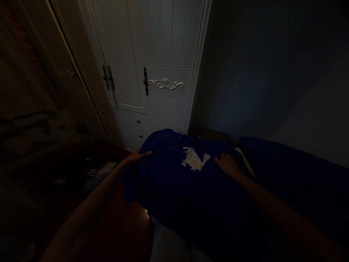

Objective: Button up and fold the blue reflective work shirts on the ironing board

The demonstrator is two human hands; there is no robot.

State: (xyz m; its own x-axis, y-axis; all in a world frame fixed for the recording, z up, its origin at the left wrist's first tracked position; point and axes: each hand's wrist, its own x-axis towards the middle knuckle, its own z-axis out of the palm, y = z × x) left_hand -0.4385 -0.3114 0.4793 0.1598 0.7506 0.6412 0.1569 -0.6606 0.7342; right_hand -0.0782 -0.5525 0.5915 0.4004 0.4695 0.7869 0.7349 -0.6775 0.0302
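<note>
While L hand [137,157] is at the left edge of the blue cloth [174,189], one digit stretched out over it and the rest hard to see, R hand [227,163] is on the right part w/ fingers curled, near the white print [193,159]; too dark, can't tell if either actually grips. Cloth lies spread w/ some folds, between & below both hands, in front of white wardrobe [169,43] w/ dk handles [145,80] and scroll trim [166,84]. 2nd blue fabric [294,160] is far R by the wall [272,91], red floor [124,227] lower L.
</note>
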